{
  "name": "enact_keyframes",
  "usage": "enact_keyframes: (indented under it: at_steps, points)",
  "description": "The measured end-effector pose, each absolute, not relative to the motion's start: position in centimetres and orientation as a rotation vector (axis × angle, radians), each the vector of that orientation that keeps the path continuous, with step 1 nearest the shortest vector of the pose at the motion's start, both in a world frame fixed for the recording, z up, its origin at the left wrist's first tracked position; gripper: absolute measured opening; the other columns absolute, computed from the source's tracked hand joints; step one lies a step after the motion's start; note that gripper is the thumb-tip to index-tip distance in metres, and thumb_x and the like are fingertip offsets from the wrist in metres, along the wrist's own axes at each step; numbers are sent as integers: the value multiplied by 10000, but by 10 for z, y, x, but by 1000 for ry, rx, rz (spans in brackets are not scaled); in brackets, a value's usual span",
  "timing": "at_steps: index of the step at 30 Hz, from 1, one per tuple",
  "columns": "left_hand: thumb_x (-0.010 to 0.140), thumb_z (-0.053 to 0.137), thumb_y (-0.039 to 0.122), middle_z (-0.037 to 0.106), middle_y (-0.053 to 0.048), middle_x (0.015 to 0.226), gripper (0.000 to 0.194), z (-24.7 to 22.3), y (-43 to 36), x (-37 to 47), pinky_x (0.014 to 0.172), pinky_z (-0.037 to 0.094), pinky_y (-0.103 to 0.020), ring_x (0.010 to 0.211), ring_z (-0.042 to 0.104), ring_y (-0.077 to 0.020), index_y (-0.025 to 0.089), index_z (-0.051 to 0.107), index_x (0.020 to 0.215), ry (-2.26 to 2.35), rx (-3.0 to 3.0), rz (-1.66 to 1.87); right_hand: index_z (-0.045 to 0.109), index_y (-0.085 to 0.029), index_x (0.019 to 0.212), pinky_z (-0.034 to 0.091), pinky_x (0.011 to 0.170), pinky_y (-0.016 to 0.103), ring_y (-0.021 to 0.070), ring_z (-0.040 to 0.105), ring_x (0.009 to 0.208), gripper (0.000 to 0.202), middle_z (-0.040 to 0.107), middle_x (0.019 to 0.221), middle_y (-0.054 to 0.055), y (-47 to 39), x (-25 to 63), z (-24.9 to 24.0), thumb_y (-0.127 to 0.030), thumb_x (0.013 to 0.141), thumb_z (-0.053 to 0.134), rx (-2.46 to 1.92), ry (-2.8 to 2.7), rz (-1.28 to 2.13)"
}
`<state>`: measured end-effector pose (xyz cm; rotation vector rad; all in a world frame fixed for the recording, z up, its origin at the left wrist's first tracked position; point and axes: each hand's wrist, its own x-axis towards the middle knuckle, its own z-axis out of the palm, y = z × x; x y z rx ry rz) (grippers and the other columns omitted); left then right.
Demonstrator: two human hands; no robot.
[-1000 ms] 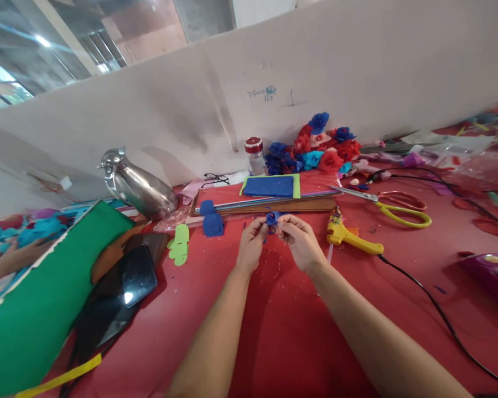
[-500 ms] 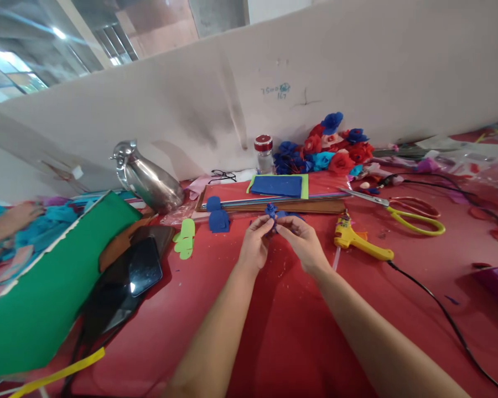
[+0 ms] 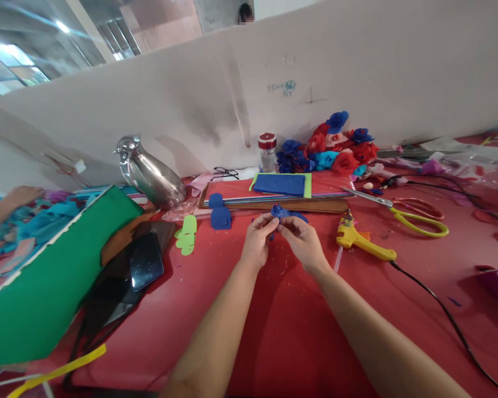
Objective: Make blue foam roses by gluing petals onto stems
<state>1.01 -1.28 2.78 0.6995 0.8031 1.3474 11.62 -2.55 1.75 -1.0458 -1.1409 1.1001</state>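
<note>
Between the fingertips of both hands is a small blue flower (image 3: 276, 210), upright, its lower part hidden by the fingers. My left hand (image 3: 258, 239) pinches it from the left. From the right, my right hand (image 3: 303, 239) is closed on it too, thumb and fingers pressed together. Just behind the right fingers lie blue petal pieces (image 3: 296, 216), partly covered. Left of my hands sit stacked blue cut pieces (image 3: 221, 219) and light green cut pieces (image 3: 186, 234). A yellow glue gun (image 3: 363, 241) lies to the right of my right hand.
Yellow-handled scissors (image 3: 417, 218) lie at the right. Behind are a pile of sheets (image 3: 274, 205), a red-lidded jar (image 3: 268, 153) and finished flowers (image 3: 332, 149). To the left stand a metal jug (image 3: 155, 177), a phone (image 3: 147, 262) and a green box (image 3: 62, 282). Another person's hand (image 3: 22, 197) reaches in far left.
The flower is turned a little in my fingers, its top showing more roundly. The view has shifted slightly. At the far left, the other person's hand has moved up and back.
</note>
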Motion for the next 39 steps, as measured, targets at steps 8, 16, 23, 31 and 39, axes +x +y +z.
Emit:
enact_keyframes:
  at_steps: [8, 16, 23, 31, 39]
  points:
    - [623, 705, 238, 592, 33, 713, 154, 28, -11, 7, 706, 380, -230, 694, 523, -100, 182, 596, 717, 909, 874, 1492, 632, -203, 766, 444, 707, 308, 175, 593, 714, 186, 671, 760, 14, -23, 115, 8, -381, 715, 651, -1111, -1161, 1031]
    - [648, 681, 283, 518, 48, 605, 163, 32, -12, 8, 619, 329, -232, 582, 428, -84, 174, 562, 629, 936, 849, 1442, 641, -215, 756, 428, 692, 310, 183, 584, 696, 162, 672, 740, 12, -23, 116, 6, -369, 707, 649, -1149, -1188, 1005]
    - [591, 692, 281, 569, 20, 628, 162, 35, -10, 5, 611, 352, -227, 618, 493, -93, 163, 584, 619, 886, 658, 1415, 634, -214, 718, 431, 694, 309, 184, 576, 690, 125, 659, 712, 9, -23, 116, 10, -336, 694, 631, -1157, -1171, 950]
    - [627, 701, 326, 581, 21, 640, 190, 33, -9, 5, 618, 354, -234, 611, 488, -93, 160, 611, 648, 845, 691, 1438, 668, -225, 751, 430, 691, 304, 179, 555, 668, 110, 664, 723, 6, -26, 117, 10, -306, 743, 594, -1200, -1305, 861]
    - [648, 685, 328, 584, 11, 700, 196, 36, -11, 0, 641, 373, -224, 655, 501, -95, 155, 600, 612, 735, 763, 1431, 676, -211, 824, 475, 753, 310, 193, 621, 775, 163, 699, 846, 40, -24, 120, 1, -244, 793, 519, -1146, -1425, 577]
